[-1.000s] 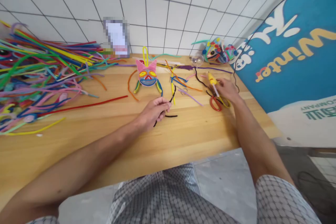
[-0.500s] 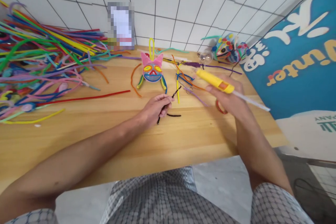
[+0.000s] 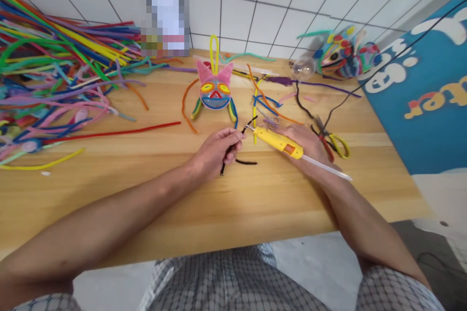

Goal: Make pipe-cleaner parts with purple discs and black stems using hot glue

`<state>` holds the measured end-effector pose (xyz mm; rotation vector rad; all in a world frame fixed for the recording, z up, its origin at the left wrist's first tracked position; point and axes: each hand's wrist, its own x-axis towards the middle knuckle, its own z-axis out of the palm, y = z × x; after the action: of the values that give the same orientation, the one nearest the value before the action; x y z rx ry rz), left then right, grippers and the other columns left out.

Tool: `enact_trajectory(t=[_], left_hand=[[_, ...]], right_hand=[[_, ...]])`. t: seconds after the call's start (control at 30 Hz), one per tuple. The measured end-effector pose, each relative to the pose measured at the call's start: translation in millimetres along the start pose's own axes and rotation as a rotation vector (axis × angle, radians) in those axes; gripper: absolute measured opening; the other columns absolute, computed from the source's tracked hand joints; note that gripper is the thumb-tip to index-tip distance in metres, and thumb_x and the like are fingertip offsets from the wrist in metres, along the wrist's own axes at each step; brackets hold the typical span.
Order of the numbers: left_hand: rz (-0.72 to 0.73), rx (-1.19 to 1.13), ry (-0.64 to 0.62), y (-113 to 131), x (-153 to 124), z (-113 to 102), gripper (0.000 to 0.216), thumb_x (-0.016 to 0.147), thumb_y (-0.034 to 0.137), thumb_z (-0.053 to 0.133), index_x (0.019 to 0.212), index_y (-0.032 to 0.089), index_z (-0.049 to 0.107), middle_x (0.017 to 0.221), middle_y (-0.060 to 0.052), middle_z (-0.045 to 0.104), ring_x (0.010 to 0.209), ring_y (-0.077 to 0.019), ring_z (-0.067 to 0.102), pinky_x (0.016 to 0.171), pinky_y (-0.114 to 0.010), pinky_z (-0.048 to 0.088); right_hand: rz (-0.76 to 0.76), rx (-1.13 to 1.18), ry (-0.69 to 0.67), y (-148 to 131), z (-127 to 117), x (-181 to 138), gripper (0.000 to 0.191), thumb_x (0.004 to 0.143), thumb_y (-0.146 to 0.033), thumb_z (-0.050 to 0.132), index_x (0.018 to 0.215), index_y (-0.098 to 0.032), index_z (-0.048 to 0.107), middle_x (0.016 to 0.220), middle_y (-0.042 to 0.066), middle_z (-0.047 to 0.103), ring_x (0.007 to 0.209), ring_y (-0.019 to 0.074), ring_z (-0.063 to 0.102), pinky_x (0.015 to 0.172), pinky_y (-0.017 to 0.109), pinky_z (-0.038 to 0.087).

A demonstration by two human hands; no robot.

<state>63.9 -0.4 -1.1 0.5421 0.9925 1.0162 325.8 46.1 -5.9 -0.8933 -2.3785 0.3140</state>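
Note:
My left hand [image 3: 215,151] pinches a short black pipe cleaner [image 3: 248,125] just above the wooden table [image 3: 146,194]. My right hand [image 3: 310,148] grips a yellow glue gun [image 3: 278,141], whose nozzle tip touches the black pipe cleaner near my left fingertips. A clear glue stick [image 3: 326,167] sticks out of the gun's back end. A second short black piece [image 3: 246,162] lies on the table below my hands. Behind them stands a pink cat-face figure [image 3: 214,91] made of pipe cleaners.
A big heap of coloured pipe cleaners [image 3: 54,73] covers the table's left. A long red one [image 3: 116,132] lies loose. Scissors with red and yellow handles [image 3: 330,140] lie to the right; a second colourful figure [image 3: 343,58] and a clear ball [image 3: 303,68] sit at the back right. A blue banner [image 3: 426,92] lines the right edge.
My right hand picked the glue gun up from the right of the table, swung it leftward and lowered its nozzle to the black pipe cleaner. The scissors now lie uncovered.

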Motion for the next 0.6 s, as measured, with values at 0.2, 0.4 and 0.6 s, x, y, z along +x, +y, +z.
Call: enact_trajectory(t=[0.2,0.4,0.6], left_hand=[[0.01,0.025,-0.005,-0.3,-1.4,0.5,0.012,0.091,0.019,0.071,0.082,0.014,0.065,0.064,0.004,0.057,0.041,-0.0025,0.038,0.039,-0.016,0.026],[0.033,0.049,-0.002,-1.4,-1.9,0.3,0.013,0.089,0.02,0.072,0.081,0.015,0.064,0.064,0.005,0.058,0.041,-0.0023,0.039,0.039,-0.017,0.025],[0.036,0.05,-0.003,-2.8,-1.0,-0.5,0.014,0.087,0.022,0.074,0.08,0.016,0.064,0.065,0.004,0.058,0.041,-0.0027,0.039,0.039,-0.017,0.026]], right_hand=[[-0.013,-0.023,-0.014,4.5,4.3,-2.5,0.027,0.106,-0.033,0.061,0.131,-0.033,0.072,0.12,0.006,0.082,0.103,0.0276,0.078,0.088,0.047,0.06],[-0.012,0.006,-0.009,2.0,2.8,-2.2,0.027,0.105,-0.032,0.064,0.13,-0.033,0.072,0.114,0.007,0.082,0.105,0.0294,0.077,0.091,0.048,0.059],[-0.027,-0.016,-0.019,4.5,4.1,-1.9,0.028,0.103,-0.028,0.066,0.13,-0.031,0.072,0.116,0.007,0.082,0.103,0.0291,0.077,0.088,0.047,0.059]])
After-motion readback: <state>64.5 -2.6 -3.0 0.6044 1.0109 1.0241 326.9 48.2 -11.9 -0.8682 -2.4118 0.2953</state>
